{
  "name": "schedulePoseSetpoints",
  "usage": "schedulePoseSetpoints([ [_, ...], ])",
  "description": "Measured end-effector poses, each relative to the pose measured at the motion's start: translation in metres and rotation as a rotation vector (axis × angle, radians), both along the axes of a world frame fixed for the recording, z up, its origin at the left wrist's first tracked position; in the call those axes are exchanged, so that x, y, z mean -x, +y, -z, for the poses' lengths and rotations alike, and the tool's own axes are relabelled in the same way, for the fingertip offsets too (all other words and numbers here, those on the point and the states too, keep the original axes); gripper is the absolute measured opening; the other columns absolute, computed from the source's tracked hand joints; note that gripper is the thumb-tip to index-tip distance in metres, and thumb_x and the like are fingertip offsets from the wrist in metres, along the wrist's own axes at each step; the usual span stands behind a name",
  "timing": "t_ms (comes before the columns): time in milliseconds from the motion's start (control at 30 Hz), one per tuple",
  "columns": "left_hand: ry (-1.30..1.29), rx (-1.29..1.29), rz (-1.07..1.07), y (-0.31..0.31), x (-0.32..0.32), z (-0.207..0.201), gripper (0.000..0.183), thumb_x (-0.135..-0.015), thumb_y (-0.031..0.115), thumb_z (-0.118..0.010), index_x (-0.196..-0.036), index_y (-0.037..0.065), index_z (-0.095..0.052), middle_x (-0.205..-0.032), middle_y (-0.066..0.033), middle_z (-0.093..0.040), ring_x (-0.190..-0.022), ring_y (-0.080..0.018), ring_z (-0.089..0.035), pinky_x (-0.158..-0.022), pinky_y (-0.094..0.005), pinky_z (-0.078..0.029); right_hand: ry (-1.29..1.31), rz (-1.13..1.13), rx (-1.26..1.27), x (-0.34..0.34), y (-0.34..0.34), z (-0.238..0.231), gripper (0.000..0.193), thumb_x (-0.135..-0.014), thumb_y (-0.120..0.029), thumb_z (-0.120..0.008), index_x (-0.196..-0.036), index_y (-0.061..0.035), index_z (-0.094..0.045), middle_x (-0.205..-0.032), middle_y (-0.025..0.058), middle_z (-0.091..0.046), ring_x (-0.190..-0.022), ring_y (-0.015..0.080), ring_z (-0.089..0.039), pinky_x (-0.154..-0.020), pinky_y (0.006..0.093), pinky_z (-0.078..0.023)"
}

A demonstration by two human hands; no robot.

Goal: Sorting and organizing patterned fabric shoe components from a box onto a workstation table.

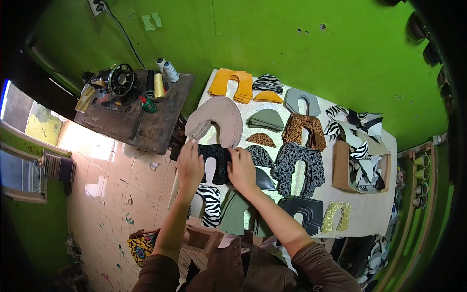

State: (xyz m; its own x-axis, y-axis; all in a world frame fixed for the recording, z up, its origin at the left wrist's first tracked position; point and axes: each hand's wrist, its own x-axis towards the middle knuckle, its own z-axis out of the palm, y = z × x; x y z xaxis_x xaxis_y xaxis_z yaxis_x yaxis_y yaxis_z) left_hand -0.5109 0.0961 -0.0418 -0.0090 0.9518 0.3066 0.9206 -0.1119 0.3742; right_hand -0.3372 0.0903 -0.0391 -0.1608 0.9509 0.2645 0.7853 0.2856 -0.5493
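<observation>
A stack of black, faintly patterned U-shaped cut pieces (221, 164) lies near the table's left edge. My left hand (190, 166) grips its left side, with the fingers bent at the edge. On the opposite side my right hand (242, 170) has its fingers closed along the edge. Just beyond are beige U-shaped pieces (228, 114), fanned in a stack. Zebra-striped pieces (211, 206) lie nearer me, with olive-green pieces (233, 214) beside them, partly under my right forearm. A small black patterned half-round stack (260, 155) sits right of my right hand.
Farther off are orange pieces (223, 80), grey pieces (293, 99) and leopard-print pieces (299, 129). A cardboard box (341, 168) of zebra-striped scraps stands at right, near glittery gold pieces (343, 216). At left, a sewing machine (108, 82) and thread cones (158, 85) occupy a wooden table (165, 114).
</observation>
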Motion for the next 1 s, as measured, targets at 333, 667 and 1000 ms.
schedulePoseSetpoints([
  [333, 0.258, 0.176, 0.107, -0.021, -0.017, 0.029, 0.044, -0.085, 0.022, -0.045, -0.125, 0.004, -0.044, -0.135, -0.0106, -0.038, -0.123, -0.0232, -0.037, -0.102, -0.0405, -0.027, -0.236, -0.292, 0.023, 0.019, 0.001, 0.048, 0.061, -0.084, -0.037, -0.045, -0.134, -0.0047, -0.030, -0.142, 0.0119, -0.022, -0.131, 0.0251, -0.021, -0.106, 0.0483, -0.013],
  [667, 0.112, 0.030, 0.219, -0.031, -0.068, -0.004, 0.036, -0.082, 0.016, -0.047, -0.113, -0.002, -0.050, -0.117, -0.0180, -0.051, -0.107, -0.0320, -0.049, -0.088, -0.0418, -0.039, -0.030, -0.263, -0.048, -0.025, -0.008, 0.010, 0.045, -0.080, -0.019, -0.048, -0.123, -0.0065, -0.044, -0.134, 0.0165, -0.032, -0.127, 0.0300, -0.027, -0.102, 0.0538, -0.018],
  [1000, -0.227, 0.097, 0.523, -0.065, -0.226, -0.025, 0.020, -0.081, 0.009, -0.045, -0.097, 0.001, -0.053, -0.092, -0.0149, -0.057, -0.083, -0.0322, -0.054, -0.074, -0.0410, -0.042, 0.249, 0.083, -0.135, -0.173, -0.076, -0.013, 0.032, -0.077, -0.007, -0.050, -0.108, -0.0041, -0.053, -0.110, 0.0177, -0.049, -0.101, 0.0349, -0.048, -0.088, 0.0415, -0.038],
])
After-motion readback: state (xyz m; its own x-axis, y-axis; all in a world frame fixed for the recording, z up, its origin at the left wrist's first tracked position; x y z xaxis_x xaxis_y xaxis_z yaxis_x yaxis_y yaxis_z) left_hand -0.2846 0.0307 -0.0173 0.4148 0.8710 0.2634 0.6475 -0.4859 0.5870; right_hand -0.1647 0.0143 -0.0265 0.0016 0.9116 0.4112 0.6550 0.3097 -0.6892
